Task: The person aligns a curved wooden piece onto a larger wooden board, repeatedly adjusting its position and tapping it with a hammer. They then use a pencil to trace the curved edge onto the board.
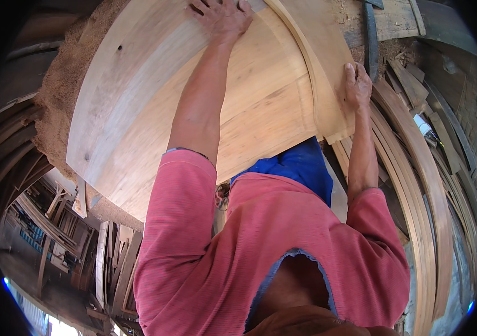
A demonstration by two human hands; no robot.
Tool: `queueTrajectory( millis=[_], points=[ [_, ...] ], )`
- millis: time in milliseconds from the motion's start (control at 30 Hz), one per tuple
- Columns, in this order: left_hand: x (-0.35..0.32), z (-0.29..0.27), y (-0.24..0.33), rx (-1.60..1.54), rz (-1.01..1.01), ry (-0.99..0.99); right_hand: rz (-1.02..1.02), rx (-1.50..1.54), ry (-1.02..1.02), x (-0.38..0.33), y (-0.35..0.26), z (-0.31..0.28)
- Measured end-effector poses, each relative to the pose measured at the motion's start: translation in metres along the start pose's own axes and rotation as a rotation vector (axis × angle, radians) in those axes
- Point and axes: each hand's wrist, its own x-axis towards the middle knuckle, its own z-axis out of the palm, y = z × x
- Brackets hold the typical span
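Observation:
A large pale wooden panel (165, 95) lies across the space in front of me, its near edge by my waist. A raised wooden strip (309, 59), curved in this view, runs along its right part. My left hand (224, 18) rests on the panel's far part, palm down with its fingers spread. At the right edge, my right hand (357, 87) grips the panel, thumb on top and the other fingers curled at the rim, partly hidden. A small dark knot (119, 48) marks the panel's upper left.
Brown sawdust (62, 89) is heaped along the left side. Long wooden planks (417, 196) lie stacked on the right, beside a dark bar (371, 42) at the far right. More boards (118, 263) lean at the lower left. A woven wall (476, 106) bounds the right.

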Motion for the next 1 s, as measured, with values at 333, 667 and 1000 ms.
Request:
queueTrajectory(
  millis=[333,667,1000],
  points=[
    [0.0,0.006,0.0,0.078,-0.045,-0.033,0.027,1.256,-0.077,-0.048,-0.109,-0.009],
    [0.003,0.007,0.009,0.147,-0.008,0.0,-0.708,2.589,-1.048,-0.156,-0.304,-0.106],
    [0.001,0.011,0.005,0.154,-0.007,0.03,-0.755,2.016,-1.254,-0.137,-0.217,-0.084]
  ],
)
